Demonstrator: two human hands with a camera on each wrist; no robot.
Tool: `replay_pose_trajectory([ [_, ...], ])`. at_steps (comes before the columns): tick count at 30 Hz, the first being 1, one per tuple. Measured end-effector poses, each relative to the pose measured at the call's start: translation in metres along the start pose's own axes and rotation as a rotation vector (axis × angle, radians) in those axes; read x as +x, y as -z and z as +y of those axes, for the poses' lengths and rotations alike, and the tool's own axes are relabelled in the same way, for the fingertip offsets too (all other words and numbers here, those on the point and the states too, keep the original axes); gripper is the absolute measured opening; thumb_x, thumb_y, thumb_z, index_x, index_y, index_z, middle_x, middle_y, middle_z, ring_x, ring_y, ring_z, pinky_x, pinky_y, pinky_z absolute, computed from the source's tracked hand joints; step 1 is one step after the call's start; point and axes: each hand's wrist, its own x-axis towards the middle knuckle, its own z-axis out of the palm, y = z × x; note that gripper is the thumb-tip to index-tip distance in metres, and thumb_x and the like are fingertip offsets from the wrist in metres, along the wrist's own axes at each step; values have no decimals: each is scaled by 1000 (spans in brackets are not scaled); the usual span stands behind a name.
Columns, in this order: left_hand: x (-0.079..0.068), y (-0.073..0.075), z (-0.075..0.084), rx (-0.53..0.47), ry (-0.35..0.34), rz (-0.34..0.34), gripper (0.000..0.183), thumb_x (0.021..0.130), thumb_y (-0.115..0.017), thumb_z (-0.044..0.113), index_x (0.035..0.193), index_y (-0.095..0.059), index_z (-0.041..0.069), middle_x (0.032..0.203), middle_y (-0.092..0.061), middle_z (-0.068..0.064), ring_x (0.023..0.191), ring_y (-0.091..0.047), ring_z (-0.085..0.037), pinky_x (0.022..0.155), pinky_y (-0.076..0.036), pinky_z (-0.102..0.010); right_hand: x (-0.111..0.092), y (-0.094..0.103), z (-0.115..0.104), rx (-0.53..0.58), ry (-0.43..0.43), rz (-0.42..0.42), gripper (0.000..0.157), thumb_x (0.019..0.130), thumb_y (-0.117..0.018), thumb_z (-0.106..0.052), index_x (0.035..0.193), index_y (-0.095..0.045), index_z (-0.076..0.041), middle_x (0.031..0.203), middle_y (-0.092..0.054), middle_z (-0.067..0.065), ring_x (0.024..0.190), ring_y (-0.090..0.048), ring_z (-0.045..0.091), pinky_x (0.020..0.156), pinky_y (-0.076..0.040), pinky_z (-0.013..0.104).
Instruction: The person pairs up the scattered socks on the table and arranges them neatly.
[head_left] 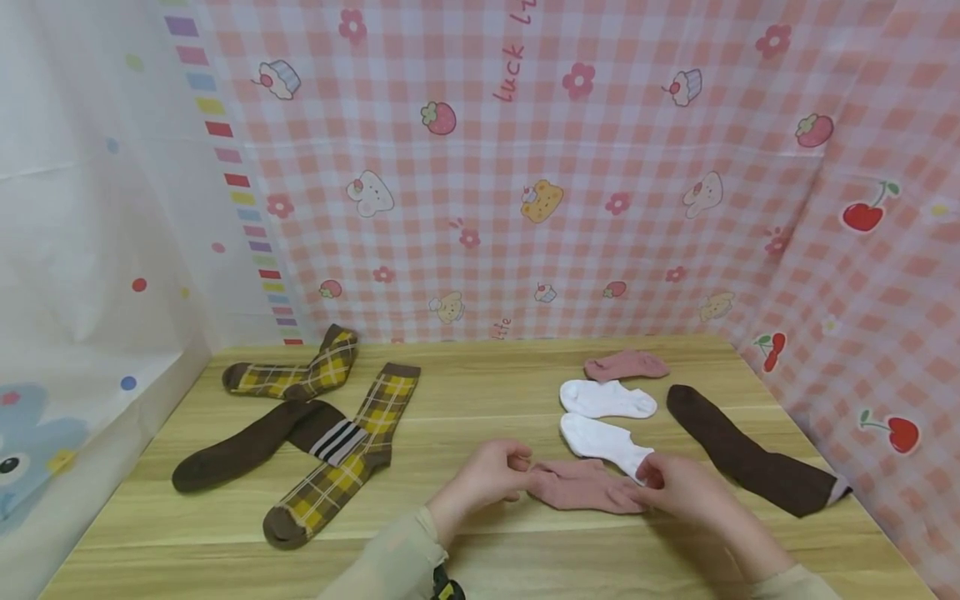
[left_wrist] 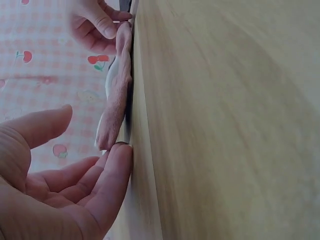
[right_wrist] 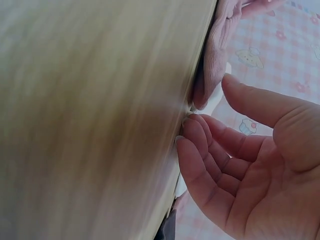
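Observation:
A pink ankle sock (head_left: 581,487) lies flat on the wooden table between both hands. At its left end is my left hand (head_left: 491,477); in the left wrist view the thumb stands well apart from the fingers (left_wrist: 112,185), whose tips reach the sock's end. My right hand (head_left: 686,487) is at the other end, the thumb tip beside the sock (right_wrist: 215,65) and the fingertips low at the tabletop. Just behind lies a white ankle sock (head_left: 603,437), partly covered by the right hand in the head view. A second white sock (head_left: 607,399) and another pink sock (head_left: 626,365) lie farther back.
On the right lies a long dark brown sock (head_left: 750,454). To the left, a yellow plaid sock (head_left: 337,483) crosses a brown sock with striped cuff (head_left: 240,450), with another plaid sock (head_left: 300,375) behind. Checked cloth (head_left: 480,250) hangs along the table's back edge.

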Motion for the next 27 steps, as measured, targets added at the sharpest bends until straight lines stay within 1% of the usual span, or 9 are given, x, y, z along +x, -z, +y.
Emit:
replay_pose_trajectory([
  [4, 1, -3, -1, -36, -5, 5, 39, 81, -75, 0, 115, -62, -14, 93, -67, -12, 79, -66, -20, 63, -59, -32, 1, -1, -2, 14, 3, -5, 24, 81, -81, -27, 90, -65, -11, 74, -60, -7, 69, -54, 10, 63, -46, 32],
  [7, 2, -5, -2, -21, -25, 8, 34, 79, -76, -2, 109, -64, -14, 87, -68, -11, 71, -67, -20, 60, -58, -31, 1, -1, -3, 28, 18, -10, 25, 81, -81, -26, 90, -63, -11, 73, -59, -7, 67, -53, 10, 62, -45, 32],
  [11, 2, -8, -3, -7, -58, 7, 23, 78, -76, -5, 99, -68, -11, 80, -69, -9, 62, -64, -14, 55, -56, -26, 1, -3, -3, 38, 38, -19, 26, 80, -82, -20, 90, -60, -11, 71, -57, -7, 64, -51, 10, 58, -42, 29],
  [13, 2, -10, -4, -17, -76, 8, 17, 78, -76, -5, 94, -70, -10, 78, -70, -9, 60, -62, -10, 54, -54, -23, 1, -4, -2, 35, 41, -19, 27, 79, -82, -19, 88, -58, -11, 70, -55, -7, 63, -49, 10, 57, -41, 28],
  [17, 3, -12, -5, -35, -106, 15, 9, 78, -75, -8, 86, -71, -8, 74, -70, -8, 59, -59, -5, 53, -52, -19, 1, -5, -2, 40, 46, -16, 28, 79, -83, -18, 84, -56, -13, 68, -53, -7, 62, -47, 10, 55, -40, 28],
  [23, 1, -12, -3, 48, -143, 55, 6, 80, -74, -6, 86, -73, -6, 74, -69, -4, 63, -56, -3, 55, -47, -16, 0, -5, -3, 60, 45, -34, 23, 79, -82, -15, 83, -60, -12, 68, -51, -7, 62, -46, 10, 56, -39, 27],
  [25, 0, -12, -2, 51, -152, 63, 6, 81, -74, -5, 87, -74, -5, 75, -69, -4, 65, -56, -3, 56, -47, -16, 0, -4, -4, 55, 42, -50, 20, 79, -81, -12, 82, -61, -12, 68, -52, -7, 63, -46, 10, 57, -39, 27],
  [27, 0, -12, -1, 29, -153, 63, 5, 82, -73, -5, 87, -74, -5, 76, -70, -5, 65, -57, -3, 56, -47, -15, 1, -4, -4, 43, 56, -63, 18, 79, -79, -10, 79, -61, -12, 67, -52, -8, 62, -46, 10, 57, -39, 27],
])
